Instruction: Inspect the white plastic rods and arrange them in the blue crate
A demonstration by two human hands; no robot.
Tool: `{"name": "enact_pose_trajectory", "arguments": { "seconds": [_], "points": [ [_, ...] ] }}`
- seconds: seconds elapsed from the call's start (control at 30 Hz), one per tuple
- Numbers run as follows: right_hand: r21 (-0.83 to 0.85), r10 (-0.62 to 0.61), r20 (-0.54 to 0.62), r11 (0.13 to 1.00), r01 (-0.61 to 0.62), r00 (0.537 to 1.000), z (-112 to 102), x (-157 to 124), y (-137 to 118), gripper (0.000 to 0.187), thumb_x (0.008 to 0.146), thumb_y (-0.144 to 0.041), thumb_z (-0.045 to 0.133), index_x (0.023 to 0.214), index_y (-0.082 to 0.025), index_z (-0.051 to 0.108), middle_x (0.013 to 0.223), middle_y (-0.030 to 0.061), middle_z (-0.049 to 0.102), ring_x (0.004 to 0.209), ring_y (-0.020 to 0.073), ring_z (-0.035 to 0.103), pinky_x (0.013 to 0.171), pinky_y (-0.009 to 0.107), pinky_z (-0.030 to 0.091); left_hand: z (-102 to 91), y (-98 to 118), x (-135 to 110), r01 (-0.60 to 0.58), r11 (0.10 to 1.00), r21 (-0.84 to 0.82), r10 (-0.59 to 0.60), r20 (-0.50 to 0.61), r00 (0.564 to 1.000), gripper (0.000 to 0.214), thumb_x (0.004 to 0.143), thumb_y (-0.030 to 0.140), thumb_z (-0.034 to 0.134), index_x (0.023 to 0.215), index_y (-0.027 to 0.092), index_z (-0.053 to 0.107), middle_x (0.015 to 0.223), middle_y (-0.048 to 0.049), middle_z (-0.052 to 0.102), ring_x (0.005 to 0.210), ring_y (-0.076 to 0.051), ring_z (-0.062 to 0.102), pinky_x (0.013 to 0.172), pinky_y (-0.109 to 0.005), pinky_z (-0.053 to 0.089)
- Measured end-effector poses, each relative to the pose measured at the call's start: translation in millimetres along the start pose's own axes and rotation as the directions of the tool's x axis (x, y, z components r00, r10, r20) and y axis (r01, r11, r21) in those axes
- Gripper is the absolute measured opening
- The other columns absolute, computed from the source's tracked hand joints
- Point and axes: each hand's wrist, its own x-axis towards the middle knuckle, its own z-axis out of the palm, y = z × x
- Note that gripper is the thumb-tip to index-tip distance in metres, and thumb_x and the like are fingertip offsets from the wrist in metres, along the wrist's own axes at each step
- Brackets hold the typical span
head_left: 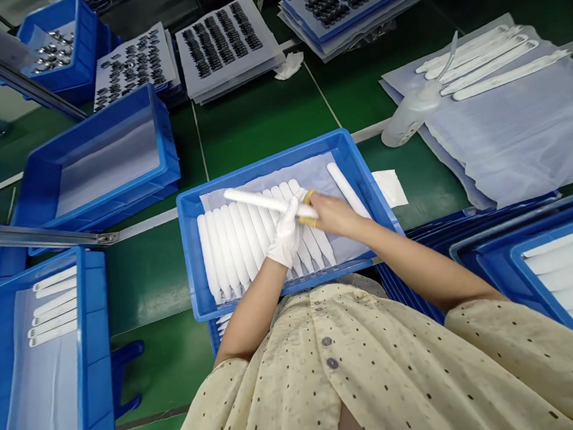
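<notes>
A long white plastic piece with a rounded end (pixel 255 198) is held slantwise above the blue tray (pixel 262 171). Around its middle closes my left hand (pixel 286 232), in a white glove. At its right end my right hand (pixel 330 212), with yellow finger cots on some fingers, grips the same piece. Below both hands, a row of similar white pieces (pixel 229 250) lies side by side on a paper liner in the tray. One more white piece (pixel 347 189) lies apart at the tray's right side. My hands hide part of the row.
Blue trays (pixel 97 171) stand at the left, one with several white pieces (pixel 54 305). Sheets with small dark parts (pixel 224 40) lie at the back. A squeeze bottle (pixel 408 118) leans beside white pieces (pixel 488 57) on the right. Another filled tray (pixel 500 250) is at right.
</notes>
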Motion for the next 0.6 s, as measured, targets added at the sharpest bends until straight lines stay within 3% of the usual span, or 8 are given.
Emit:
{"name": "enact_pose_trajectory", "arguments": {
  "seconds": [0.03,0.1,0.17,0.23,0.37,0.43,0.5,0.6],
  "points": [
    [0.073,-0.028,0.045,0.997,0.025,0.999,1.1,-10.4,3.1,0.038,0.103,-0.042,0.060,0.128,-0.013,0.063,0.119,0.0141,0.074,0.102,0.0269,0.072,0.083,0.033,0.055,4.7,1.7,-5.4,0.052,0.997,-0.061,-0.051,0.031,0.998,0.041,0.097,0.049,0.069,0.121,0.015,0.073,0.139,-0.0135,0.069,0.140,-0.029,0.060,0.126,-0.046,0.040],
    [0.090,0.010,-0.014,0.996,-0.009,1.000,-0.3,-18.9,16.7,0.034,0.107,-0.038,0.052,0.128,-0.014,0.066,0.128,0.0142,0.071,0.113,0.0258,0.070,0.092,0.032,0.055,11.6,4.1,-17.4,0.170,0.973,-0.156,-0.160,0.070,0.985,0.037,0.096,0.047,0.074,0.113,0.015,0.073,0.125,-0.0139,0.073,0.125,-0.028,0.068,0.115,-0.047,0.051],
    [-0.060,0.196,-0.178,0.976,-0.209,0.964,-3.5,-13.9,34.1,0.043,0.105,-0.028,0.051,0.143,-0.010,0.060,0.139,0.0211,0.064,0.125,0.0312,0.065,0.101,0.038,0.054,14.5,5.2,-27.8,0.230,0.948,-0.219,-0.222,0.060,0.973,0.036,0.094,0.048,0.078,0.105,0.015,0.071,0.096,-0.0083,0.073,0.100,-0.023,0.073,0.102,-0.044,0.058],
    [-0.222,0.344,-0.243,0.890,-0.397,0.907,-3.3,-2.8,47.2,0.062,0.101,-0.021,0.053,0.160,-0.003,0.044,0.146,0.0293,0.055,0.130,0.0375,0.061,0.103,0.044,0.053,13.5,5.2,-34.3,0.222,0.957,-0.186,-0.223,0.017,0.975,0.040,0.091,0.051,0.081,0.103,0.015,0.069,0.069,0.0012,0.059,0.069,-0.014,0.064,0.085,-0.036,0.060],
    [-0.359,0.425,-0.136,0.821,-0.445,0.895,6.9,13.3,53.2,0.070,0.101,-0.012,0.046,0.169,-0.006,0.030,0.151,0.0313,0.049,0.131,0.0380,0.059,0.101,0.043,0.054,2.2,6.6,-40.8,0.204,0.978,-0.030,-0.205,-0.025,0.978,0.060,0.074,0.039,0.095,0.122,0.013,0.070,0.054,0.0096,0.043,0.048,-0.007,0.041,0.054,-0.022,0.044],
    [-0.358,0.440,-0.135,0.814,-0.458,0.888,6.9,14.9,51.8,0.074,0.101,-0.016,0.051,0.170,-0.005,0.027,0.150,0.0317,0.049,0.130,0.0378,0.060,0.103,0.043,0.053,-5.3,9.8,-45.2,0.203,0.979,-0.020,-0.202,0.011,0.979,0.073,0.066,0.031,0.098,0.131,0.015,0.069,0.062,0.0078,0.053,0.049,-0.005,0.041,0.050,-0.020,0.039],
    [-0.314,0.414,-0.178,0.836,-0.451,0.892,-0.7,14.4,50.0,0.079,0.100,-0.021,0.057,0.170,-0.002,0.024,0.147,0.0324,0.050,0.130,0.0387,0.060,0.107,0.046,0.052,-11.3,14.4,-51.0,0.211,0.977,-0.020,-0.209,0.059,0.976,0.073,0.068,0.029,0.097,0.134,0.018,0.069,0.089,0.0002,0.071,0.058,-0.005,0.052,0.056,-0.019,0.047],
    [-0.148,0.208,-0.298,0.954,-0.260,0.932,-17.9,12.9,42.0,0.079,0.101,-0.029,0.055,0.169,-0.003,0.023,0.146,0.0295,0.052,0.132,0.0403,0.058,0.111,0.053,0.050,-13.9,22.9,-59.4,0.254,0.967,0.011,-0.252,0.179,0.951,0.066,0.081,0.033,0.089,0.142,0.022,0.066,0.144,-0.0115,0.067,0.110,-0.020,0.072,0.096,-0.033,0.061]
  ]
}}
